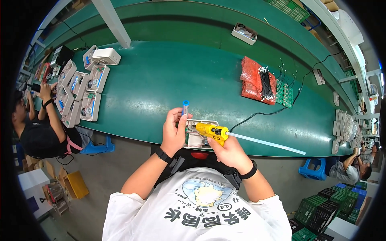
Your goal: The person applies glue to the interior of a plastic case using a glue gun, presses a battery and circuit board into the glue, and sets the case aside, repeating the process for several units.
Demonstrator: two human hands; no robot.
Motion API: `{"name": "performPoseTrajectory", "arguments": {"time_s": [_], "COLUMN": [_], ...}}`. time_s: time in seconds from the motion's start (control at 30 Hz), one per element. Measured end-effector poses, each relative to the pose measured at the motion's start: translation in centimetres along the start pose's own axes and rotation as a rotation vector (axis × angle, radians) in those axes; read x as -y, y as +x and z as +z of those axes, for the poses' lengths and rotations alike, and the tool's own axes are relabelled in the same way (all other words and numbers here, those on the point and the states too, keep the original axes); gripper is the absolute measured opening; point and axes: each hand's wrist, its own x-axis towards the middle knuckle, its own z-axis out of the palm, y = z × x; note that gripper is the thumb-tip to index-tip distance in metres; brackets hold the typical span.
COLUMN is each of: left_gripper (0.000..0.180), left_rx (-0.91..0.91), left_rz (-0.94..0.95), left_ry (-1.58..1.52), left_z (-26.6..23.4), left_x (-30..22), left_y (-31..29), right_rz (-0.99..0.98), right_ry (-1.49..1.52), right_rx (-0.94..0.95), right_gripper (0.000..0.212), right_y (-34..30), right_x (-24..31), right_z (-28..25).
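Between the fingers of my left hand (173, 132) a blue cylindrical battery cell (185, 108) is held upright, above the left end of an open white casing (200, 140). My right hand (232, 153) is wrapped round the grip of a yellow hot glue gun (211, 131). A long translucent glue stick (267, 143) sticks out of the gun's back toward the right. The gun's nozzle points left over the casing, close to my left fingers. Small parts inside the casing are partly hidden by the gun and my hands. The casing lies at the table's near edge.
Several open white casings (89, 106) with wired parts stand at the left, beside a co-worker (40, 132). A red bag (252, 82), black cables (266, 84) and green circuit boards (284, 95) lie at the right. A black cord (257, 114) crosses the green table (161, 76).
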Motion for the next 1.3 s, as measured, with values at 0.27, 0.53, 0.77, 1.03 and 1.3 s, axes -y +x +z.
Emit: {"name": "performPoseTrajectory", "arguments": {"time_s": [0.27,0.53,0.77,1.03,1.3], "left_gripper": [0.023,0.028,0.022,0.024,0.017], "left_rx": [0.004,0.15,0.104,0.174,0.098], "left_rz": [0.359,0.569,0.431,0.478,0.343], "left_ry": [0.403,0.65,0.585,0.637,0.802], "left_z": [0.1,-0.1,0.3,-0.1,0.7], "left_x": [-3.9,-4.7,-3.9,-3.8,-5.2], "left_y": [-0.1,0.5,-0.2,-0.1,0.3], "right_rz": [0.165,0.22,0.19,0.206,0.135], "right_ry": [0.317,0.214,0.191,0.269,0.365], "right_rx": [0.006,-0.122,-0.125,-0.062,-0.112], "right_gripper": [0.036,0.031,0.027,0.029,0.029], "right_y": [-2.5,-3.7,-3.3,-4.0,-3.1], "right_x": [-0.7,-2.7,-2.6,-3.1,-3.9], "right_z": [-2.5,-3.3,-3.0,-4.2,-3.7]}}
